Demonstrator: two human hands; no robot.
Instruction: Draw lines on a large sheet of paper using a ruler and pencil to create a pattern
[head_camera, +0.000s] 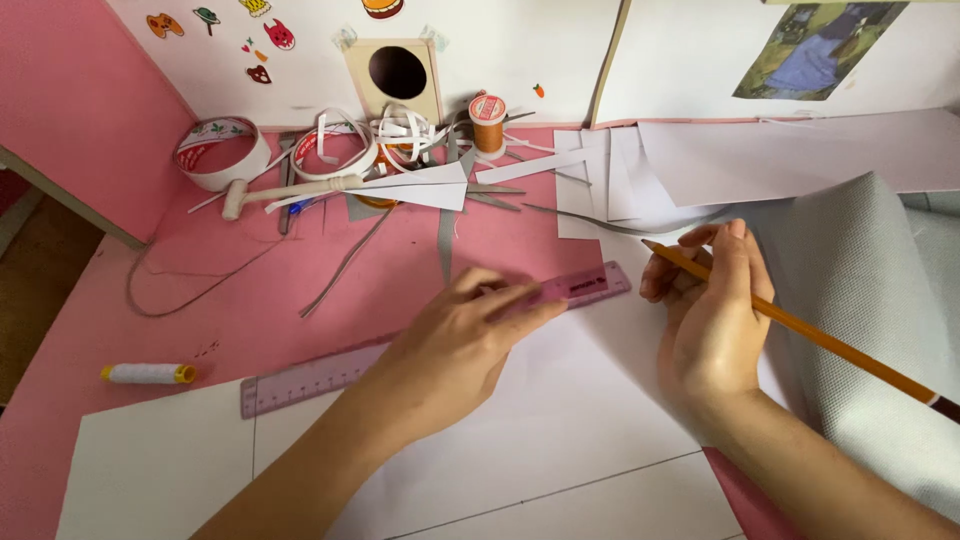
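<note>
A ruler pressed flat on white paper, a pencil ready at its far end.

The left hand (455, 340) lies with its fingers spread flat along the pink ruler (330, 375), so it keeps the ruler from sliding on the white sheet (560, 440) in the near middle of the pink table (250, 290). The right hand (710, 320) pinches an orange pencil (830, 345) between thumb and fingers, its tip near the ruler's right end. Grey fabric (860, 280) lies at the right; tape rolls (215, 150) and an orange thread spool (487, 122) stay far.

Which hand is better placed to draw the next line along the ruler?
Probably the right hand: it holds the pencil near the ruler, which the left hand presses flat.
</note>
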